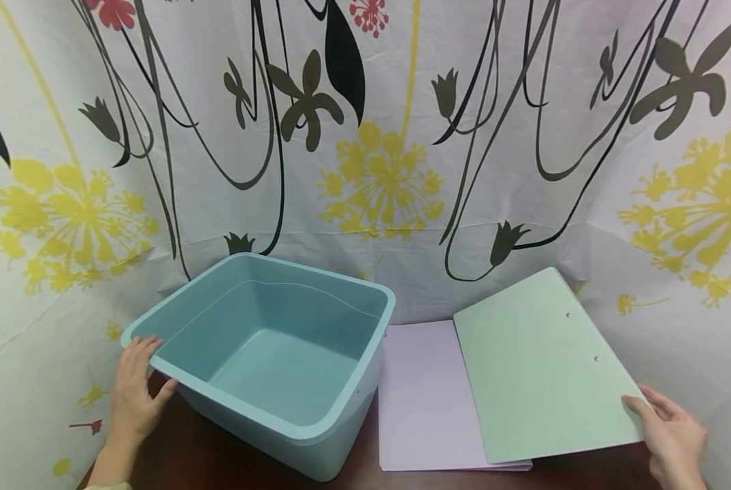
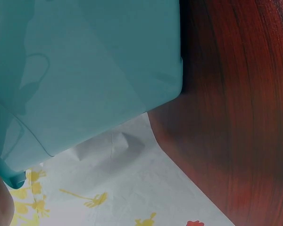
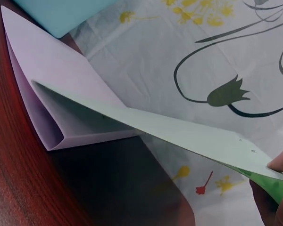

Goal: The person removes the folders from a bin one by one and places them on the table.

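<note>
My left hand (image 1: 135, 388) grips the near left rim of a light blue plastic tub (image 1: 304, 430), fingers over the edge and thumb outside. Nothing shows inside the tub. In the left wrist view the tub's side (image 2: 99, 70) fills the upper left. At the right, my right hand (image 1: 672, 432) pinches the corner of a pale green folder (image 1: 543, 374) with two small rivets, thumb on top. The green folder slants, its left end over a lilac folder (image 1: 427, 401) and its held end raised in the right wrist view. The lilac folder lies on the table beside the tub.
A dark reddish wooden table (image 2: 226, 117) lies beneath everything. White cloth (image 1: 525, 204) with printed yellow, grey and red flowers hangs behind and at both sides, close to the tub and the folders.
</note>
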{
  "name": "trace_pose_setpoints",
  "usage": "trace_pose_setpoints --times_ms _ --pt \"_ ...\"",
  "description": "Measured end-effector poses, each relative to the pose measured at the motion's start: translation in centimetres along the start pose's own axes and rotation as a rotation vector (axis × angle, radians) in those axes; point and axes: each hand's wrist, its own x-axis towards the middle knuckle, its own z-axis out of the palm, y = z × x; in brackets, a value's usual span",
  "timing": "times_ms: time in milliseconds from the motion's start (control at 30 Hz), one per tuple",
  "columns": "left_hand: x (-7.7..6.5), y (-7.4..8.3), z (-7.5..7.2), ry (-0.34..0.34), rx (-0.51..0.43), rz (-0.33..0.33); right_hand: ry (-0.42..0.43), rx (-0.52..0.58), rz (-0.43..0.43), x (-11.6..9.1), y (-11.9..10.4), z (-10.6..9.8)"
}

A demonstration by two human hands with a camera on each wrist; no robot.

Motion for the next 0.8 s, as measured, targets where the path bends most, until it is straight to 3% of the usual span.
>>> trace_pose_setpoints --times_ms 433,633,800 --pt "-0.1 0.1 0.0 -0.012 -0.007 -0.023 -0.048 -0.361 -0.063 2.7 1.3 -0.7" --pt "-0.1 0.2 0.0 -0.015 -0.009 -0.026 -0.079 -0.588 -0.166 3.5 1.7 -1.2" --pt "-0.1 0.2 -0.1 -0.02 -0.014 -0.033 -0.13 -0.726 -0.199 4.1 2.0 -1.7"
